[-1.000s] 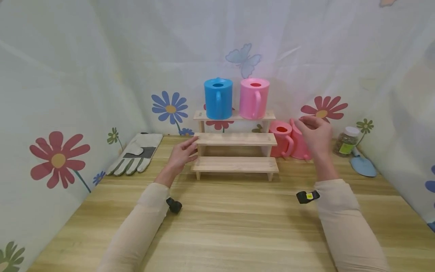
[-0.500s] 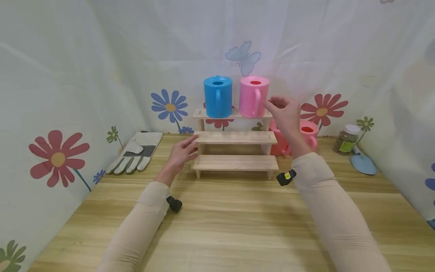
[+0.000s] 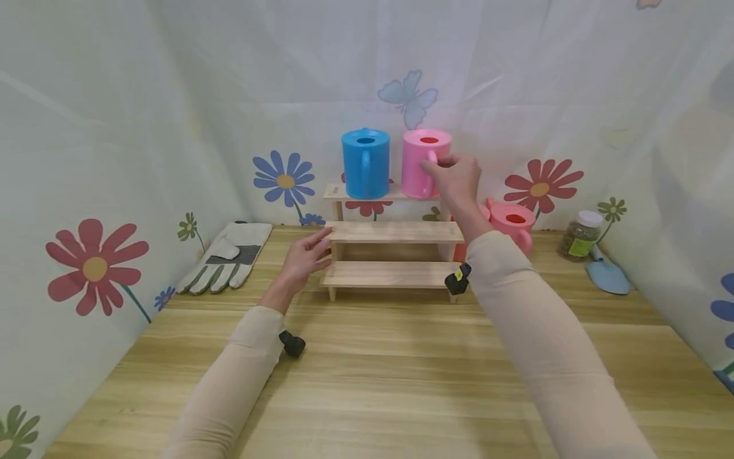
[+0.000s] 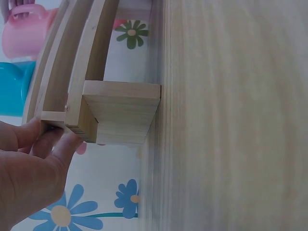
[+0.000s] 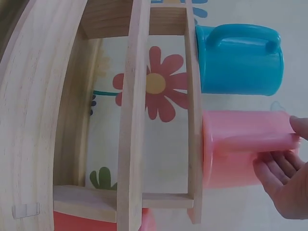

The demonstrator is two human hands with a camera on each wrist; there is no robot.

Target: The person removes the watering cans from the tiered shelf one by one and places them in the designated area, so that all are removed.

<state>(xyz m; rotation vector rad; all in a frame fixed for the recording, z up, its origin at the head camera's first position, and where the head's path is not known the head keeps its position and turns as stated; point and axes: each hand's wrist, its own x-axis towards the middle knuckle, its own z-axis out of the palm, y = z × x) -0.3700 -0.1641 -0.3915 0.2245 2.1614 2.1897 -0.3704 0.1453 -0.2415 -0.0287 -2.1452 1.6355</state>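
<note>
Two watering cans, one blue [image 3: 365, 169] and one pink [image 3: 414, 172], stand upright on the top step of a three-tier wooden stand [image 3: 395, 233], handles toward me. My right hand [image 3: 460, 182] pinches the pink can's handle, thumb on one side and fingers on the other, as the right wrist view also shows [image 5: 288, 178]. At the stand's left end, my left hand [image 3: 302, 260] holds the edge of the middle step between thumb and fingers. The stand's two lower steps carry nothing.
Coral-pink watering cans [image 3: 504, 217] stand right of the stand, partly hidden by my right arm. Farther right are a lidded jar [image 3: 580, 236] and a light-blue trowel [image 3: 609, 277]. Work gloves [image 3: 226, 258] lie at the left. A flowered curtain hangs behind.
My right hand has moved left from above the coral cans to the pink can and now grips its handle. The left hand stays at the stand's end.
</note>
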